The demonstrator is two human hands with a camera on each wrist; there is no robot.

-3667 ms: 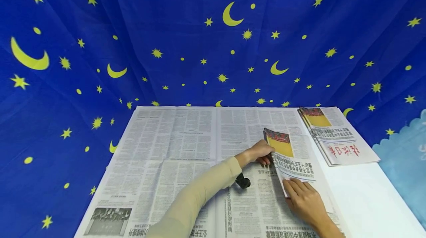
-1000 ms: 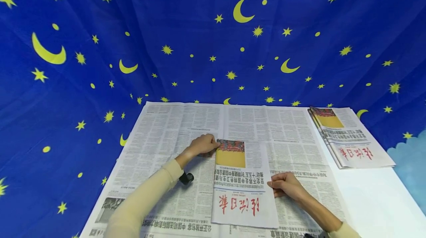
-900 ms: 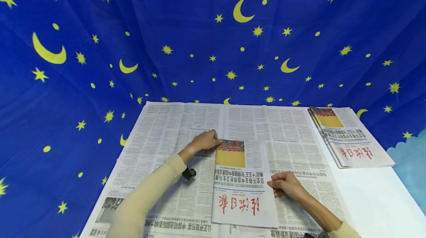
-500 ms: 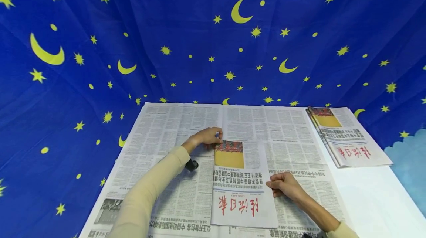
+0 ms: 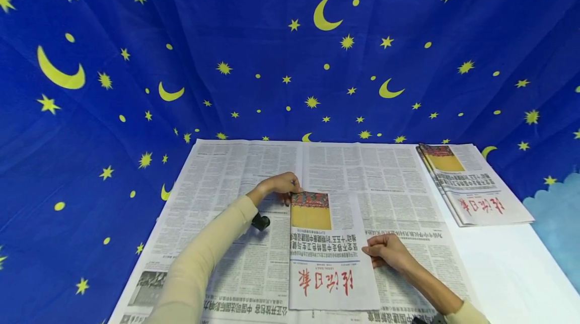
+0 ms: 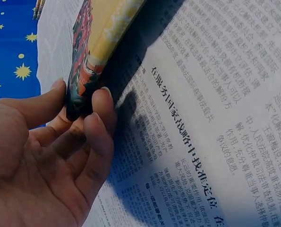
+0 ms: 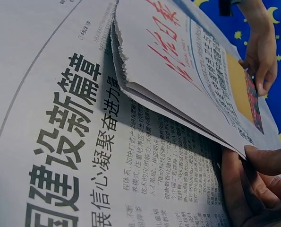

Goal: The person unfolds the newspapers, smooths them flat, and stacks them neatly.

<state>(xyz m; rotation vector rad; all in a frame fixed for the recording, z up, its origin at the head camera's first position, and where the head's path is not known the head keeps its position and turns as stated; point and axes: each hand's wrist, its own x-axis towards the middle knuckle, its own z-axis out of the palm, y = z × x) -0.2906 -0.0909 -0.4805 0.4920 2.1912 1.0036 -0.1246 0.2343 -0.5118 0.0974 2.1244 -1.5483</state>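
Note:
A folded newspaper [image 5: 333, 248] with red masthead characters and a yellow-and-red picture lies over the spread newspaper sheets, front page up. At its far left corner my left hand [image 5: 283, 184] pinches the paper; in the left wrist view that corner is between the thumb and fingers [image 6: 102, 104] and is lifted off the sheet. On the right edge, my right hand [image 5: 390, 252] holds the paper between thumb and fingers. The right wrist view shows the layered fold [image 7: 178, 109] raised slightly above the sheet, with the right thumb [image 7: 268, 161] on top.
Open newspaper sheets [image 5: 244, 178] cover most of the white table [image 5: 503, 263]. A neat stack of similar folded newspapers [image 5: 471, 183] lies at the far right. Blue cloth [image 5: 254, 52] with yellow moons and stars hangs behind and at the sides.
Compared with several seconds ago, the folded newspaper has moved left to the middle, and the right hand has shifted to its right edge. Over the last second the left hand moved slightly at the corner.

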